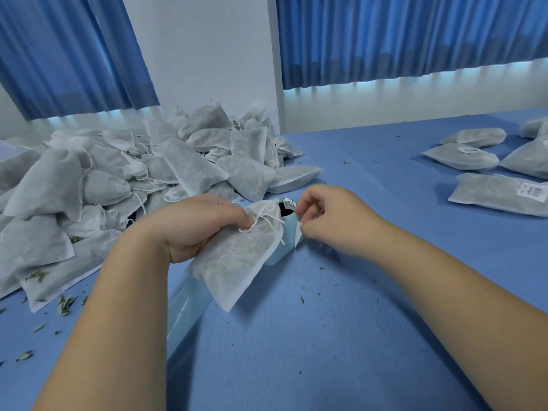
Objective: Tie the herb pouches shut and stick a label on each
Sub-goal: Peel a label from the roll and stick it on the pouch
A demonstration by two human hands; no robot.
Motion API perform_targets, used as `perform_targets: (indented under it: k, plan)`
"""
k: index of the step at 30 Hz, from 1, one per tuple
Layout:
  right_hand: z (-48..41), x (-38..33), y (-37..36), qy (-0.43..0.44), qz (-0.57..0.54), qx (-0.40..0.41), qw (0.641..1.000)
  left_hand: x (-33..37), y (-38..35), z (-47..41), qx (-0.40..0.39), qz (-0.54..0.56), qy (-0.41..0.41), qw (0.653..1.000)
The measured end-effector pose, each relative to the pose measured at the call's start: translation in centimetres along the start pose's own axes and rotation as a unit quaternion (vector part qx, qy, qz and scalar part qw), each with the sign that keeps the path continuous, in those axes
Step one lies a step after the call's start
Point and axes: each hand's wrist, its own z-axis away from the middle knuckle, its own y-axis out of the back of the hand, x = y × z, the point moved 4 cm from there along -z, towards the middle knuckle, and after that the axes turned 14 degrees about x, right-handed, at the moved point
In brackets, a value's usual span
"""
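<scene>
Left hand [195,223] grips pouch [234,262] at its drawstring neck, string drawn tight with loose ends showing. Pouch body hangs tilted toward viewer, above blue table [355,321]. Right hand [329,221] pinches white label [298,237] at edge of pale blue label roll [289,229], just behind pouch. Backing strip [184,310] trails near-left. Heap of pouches [148,173] at left. Labelled pouches [501,194] well apart, far right. Herb crumbs [63,301] scattered
</scene>
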Motion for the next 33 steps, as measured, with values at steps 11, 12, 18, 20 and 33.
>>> perform_targets:
  k: [11,12,18,20,33]
  plan:
    - [0.1,0.8,1.0,-0.121,-0.042,-0.080,0.989,-0.4,0.4,-0.2,0.018,0.001,0.015,1.000]
    - [0.1,0.9,1.1,-0.123,-0.041,-0.088,0.988,-0.3,0.4,-0.1,0.021,0.001,0.015,1.000]
    - [0.1,0.9,2.1,-0.133,-0.068,-0.144,0.978,-0.4,0.6,-0.2,0.035,0.037,0.020,0.999]
    - [0.1,0.5,2.7,-0.123,-0.114,-0.145,0.975,0.2,0.6,0.1,0.051,0.069,0.008,0.996]
    - [1.3,-5.2,6.0,-0.029,-0.535,-0.209,0.818,3.6,-1.9,1.7,0.104,0.206,-0.082,0.969]
